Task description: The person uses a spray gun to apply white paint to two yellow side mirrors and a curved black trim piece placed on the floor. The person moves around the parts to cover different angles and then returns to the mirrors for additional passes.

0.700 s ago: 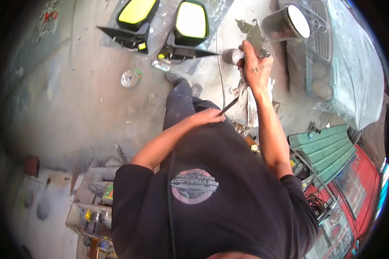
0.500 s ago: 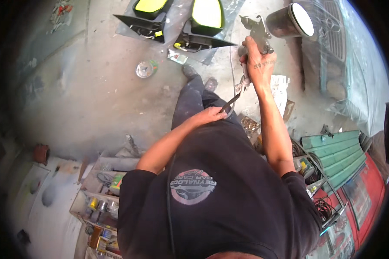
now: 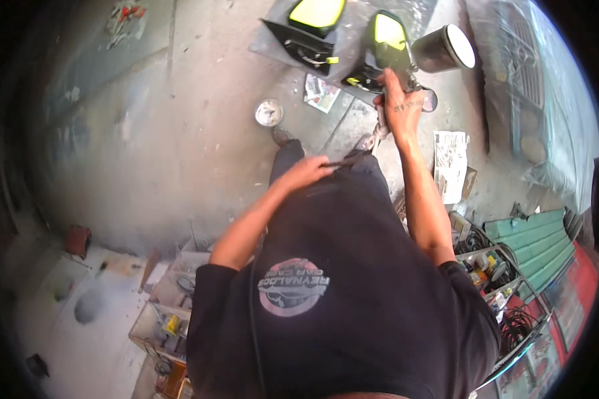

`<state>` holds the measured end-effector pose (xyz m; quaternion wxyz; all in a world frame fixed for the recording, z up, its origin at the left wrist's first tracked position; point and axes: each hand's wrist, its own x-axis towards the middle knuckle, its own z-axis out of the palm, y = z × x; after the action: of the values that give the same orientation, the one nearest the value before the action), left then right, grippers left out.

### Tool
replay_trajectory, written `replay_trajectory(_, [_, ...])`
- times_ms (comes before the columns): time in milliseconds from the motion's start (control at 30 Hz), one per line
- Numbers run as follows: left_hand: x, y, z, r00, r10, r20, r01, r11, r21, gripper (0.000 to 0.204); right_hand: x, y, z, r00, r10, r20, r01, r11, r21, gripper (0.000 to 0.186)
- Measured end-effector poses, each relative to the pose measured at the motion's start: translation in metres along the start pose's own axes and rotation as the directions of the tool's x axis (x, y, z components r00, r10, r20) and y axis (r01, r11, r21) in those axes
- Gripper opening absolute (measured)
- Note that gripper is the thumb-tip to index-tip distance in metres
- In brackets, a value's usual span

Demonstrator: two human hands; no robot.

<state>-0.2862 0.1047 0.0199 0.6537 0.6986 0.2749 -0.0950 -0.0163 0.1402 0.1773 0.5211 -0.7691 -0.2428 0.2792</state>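
Note:
My right hand (image 3: 402,108) grips a metal spray gun (image 3: 402,80), which has a dark cylindrical cup (image 3: 439,52) with a white top beside it. Lower down, in front of my body, my left hand (image 3: 305,171) is closed on a dark hose (image 3: 345,164). Beyond the gun, two black vehicle mirror housings lie on plastic sheeting (image 3: 266,46), the left (image 3: 316,14) and right (image 3: 389,32) each with a yellow-green face; the gun partly hides the right one. A small round can (image 3: 268,112) stands on the floor near my foot.
A plastic-covered vehicle (image 3: 535,100) is at the right. Newspaper (image 3: 450,166) lies on the floor. Behind me are compartmented shelves (image 3: 156,332) of supplies, a crate of coiled cables (image 3: 515,329), green corrugated sheets (image 3: 525,246) and a red panel (image 3: 572,299).
The mirrors, can and floor items have shifted rightward in the view. My left hand has moved slightly left along my front with the hose; my right hand still holds the gun.

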Motion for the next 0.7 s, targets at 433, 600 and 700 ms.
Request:
replay_trajectory(433, [0.029,0.028,-0.117,0.989,0.112,-0.101,-0.115,0.993,-0.021,0.034,0.101,-0.066,0.079,0.991,-0.037,-0.131,0.023,0.994,-0.107,0.033])
replay_trajectory(600, [0.050,0.023,-0.156,0.991,0.046,-0.129,-0.048,0.999,-0.008,0.034,0.178,-0.010,0.095,0.962,-0.106,-0.250,0.049,0.973,-0.224,0.033])
replay_trajectory(700, [0.064,0.013,-0.176,0.989,0.018,-0.145,-0.011,0.999,0.043,0.033,0.201,0.018,0.119,0.959,-0.090,-0.268,0.038,0.980,-0.193,0.034])
